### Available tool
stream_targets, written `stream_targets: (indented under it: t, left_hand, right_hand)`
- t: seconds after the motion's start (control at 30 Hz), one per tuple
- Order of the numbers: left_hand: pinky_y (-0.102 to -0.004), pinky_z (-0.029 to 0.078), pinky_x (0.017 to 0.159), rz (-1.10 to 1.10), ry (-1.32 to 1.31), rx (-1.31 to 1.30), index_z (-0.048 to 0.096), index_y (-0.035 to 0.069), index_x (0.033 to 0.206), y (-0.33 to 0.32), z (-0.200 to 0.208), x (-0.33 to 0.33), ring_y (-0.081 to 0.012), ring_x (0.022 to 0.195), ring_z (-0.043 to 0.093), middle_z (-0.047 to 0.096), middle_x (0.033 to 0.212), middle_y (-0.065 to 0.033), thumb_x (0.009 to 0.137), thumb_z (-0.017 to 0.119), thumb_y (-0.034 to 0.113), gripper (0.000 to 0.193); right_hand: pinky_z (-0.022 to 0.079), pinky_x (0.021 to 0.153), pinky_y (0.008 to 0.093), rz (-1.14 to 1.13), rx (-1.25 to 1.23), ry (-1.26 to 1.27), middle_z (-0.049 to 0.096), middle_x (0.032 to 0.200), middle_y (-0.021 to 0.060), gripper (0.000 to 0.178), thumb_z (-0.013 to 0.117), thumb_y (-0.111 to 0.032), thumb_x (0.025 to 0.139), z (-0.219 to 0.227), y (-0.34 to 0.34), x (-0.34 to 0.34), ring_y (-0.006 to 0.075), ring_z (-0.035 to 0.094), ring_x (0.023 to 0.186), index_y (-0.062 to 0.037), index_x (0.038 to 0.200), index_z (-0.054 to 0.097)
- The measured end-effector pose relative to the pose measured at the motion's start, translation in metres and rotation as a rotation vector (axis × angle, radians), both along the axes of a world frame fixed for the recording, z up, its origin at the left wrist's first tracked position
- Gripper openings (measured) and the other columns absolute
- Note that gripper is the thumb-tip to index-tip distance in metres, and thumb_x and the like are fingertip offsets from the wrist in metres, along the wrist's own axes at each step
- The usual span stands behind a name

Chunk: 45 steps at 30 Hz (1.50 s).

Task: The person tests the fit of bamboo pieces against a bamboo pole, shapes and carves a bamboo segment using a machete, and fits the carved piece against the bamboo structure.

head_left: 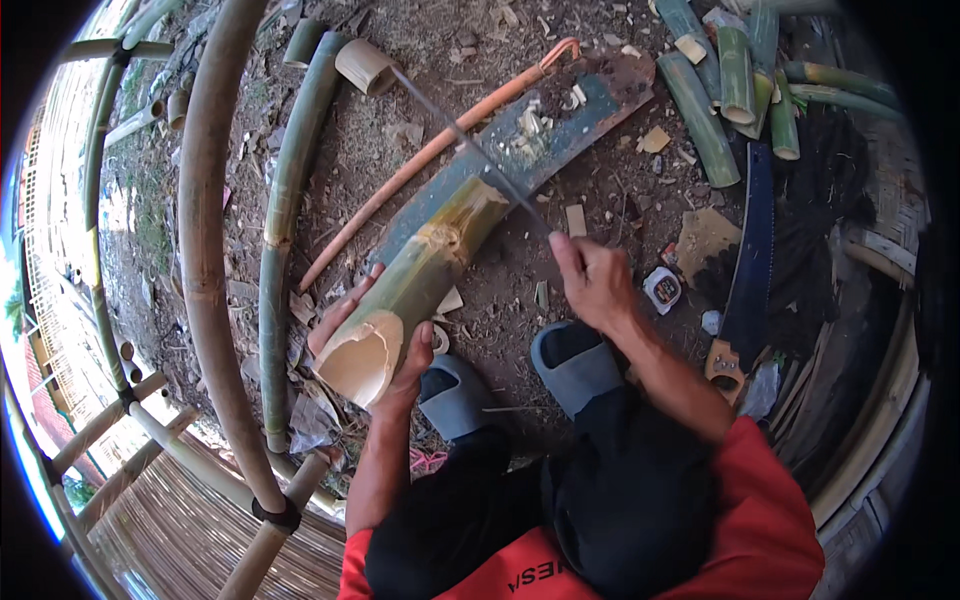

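Observation:
My left hand [405,375] grips a thick green bamboo piece [405,275] from below, fingers on its left side and thumb on its right. Its hollow, slant-cut end tilts toward me. The far end, cut to yellowish wood past a node, lies over a worn blue-green board [420,215]. My right hand [600,282] is closed round the near end of a long, thin, grey bar-like tool [470,145], just right of the bamboo. The tool slants away to the upper left, where its tip meets a short pale bamboo section [366,67]; whether they are joined I cannot tell.
An orange-brown pole [430,160] lies along the board. Left of it are a long green bamboo [280,240] and an upright bamboo post [205,220]. At right lie cut bamboo pieces [700,120], a handsaw [752,250] and a tape measure [662,290]. Chips litter the ground.

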<state>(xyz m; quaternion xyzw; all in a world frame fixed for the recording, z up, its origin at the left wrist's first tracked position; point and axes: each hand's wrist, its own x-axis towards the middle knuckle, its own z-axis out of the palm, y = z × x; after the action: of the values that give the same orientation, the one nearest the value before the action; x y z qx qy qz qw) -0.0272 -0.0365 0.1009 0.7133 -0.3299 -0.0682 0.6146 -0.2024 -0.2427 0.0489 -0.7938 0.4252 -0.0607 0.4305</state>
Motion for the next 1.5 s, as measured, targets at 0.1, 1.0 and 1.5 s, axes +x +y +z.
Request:
stream_targets:
  t: [0.1,1.0,1.5]
  left_hand:
    - [-0.0549,0.053,0.110,-0.016,-0.043,-0.003,0.035,0.003,0.133,-0.001,0.009,-0.002,-0.0427,0.128,0.062,0.057,0.130,-0.0218,0.078,0.094,0.029,0.085]
    - [-0.0576,0.050,0.112,-0.049,0.028,0.010,0.034,0.003,0.134,0.005,0.003,-0.008,-0.0449,0.131,0.060,0.056,0.134,-0.0249,0.080,0.093,0.027,0.084]
    - [-0.0568,0.050,0.112,-0.041,0.036,0.005,0.034,0.004,0.134,0.000,0.002,-0.011,-0.0442,0.130,0.061,0.058,0.134,-0.0273,0.080,0.093,0.031,0.085]
  right_hand:
    - [0.047,0.051,0.0442,-0.080,0.045,-0.322,0.062,0.062,0.0194,0.047,0.060,-0.040,0.106,0.037,-0.004,-0.004,0.0390,0.068,0.057,-0.0020,0.081,0.067]
    - [0.051,0.058,0.0514,-0.007,0.087,-0.040,0.064,0.064,0.0279,0.063,0.055,-0.054,0.106,0.045,-0.002,0.006,0.0467,0.070,0.067,0.0029,0.086,0.072]
    - [0.047,0.051,0.0451,-0.069,0.089,-0.228,0.061,0.059,0.0178,0.058,0.058,-0.051,0.105,0.007,0.007,-0.017,0.0344,0.067,0.054,-0.0012,0.077,0.064]
